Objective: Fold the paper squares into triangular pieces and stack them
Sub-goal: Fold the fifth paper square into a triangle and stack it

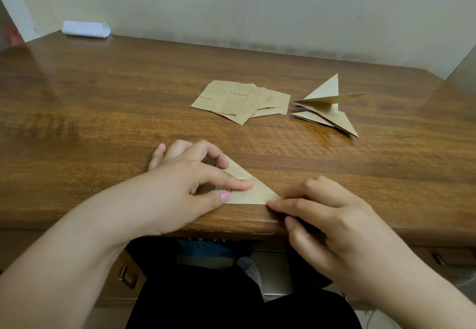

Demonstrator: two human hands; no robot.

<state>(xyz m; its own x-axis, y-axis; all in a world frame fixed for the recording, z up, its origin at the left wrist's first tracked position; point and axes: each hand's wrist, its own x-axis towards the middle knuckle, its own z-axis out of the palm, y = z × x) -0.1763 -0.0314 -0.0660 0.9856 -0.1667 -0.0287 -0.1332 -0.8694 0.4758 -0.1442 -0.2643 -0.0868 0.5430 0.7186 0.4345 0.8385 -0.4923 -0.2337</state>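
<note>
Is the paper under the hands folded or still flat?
Folded: the paper shows a triangle, pressed by the left hand and right hand.

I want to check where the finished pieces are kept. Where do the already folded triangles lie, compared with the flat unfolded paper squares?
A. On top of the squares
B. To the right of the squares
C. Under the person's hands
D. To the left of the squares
B: the folded triangles sit in a loose pile just right of the spread of unfolded paper squares, apart from the triangle being creased near the desk's front edge.
</note>
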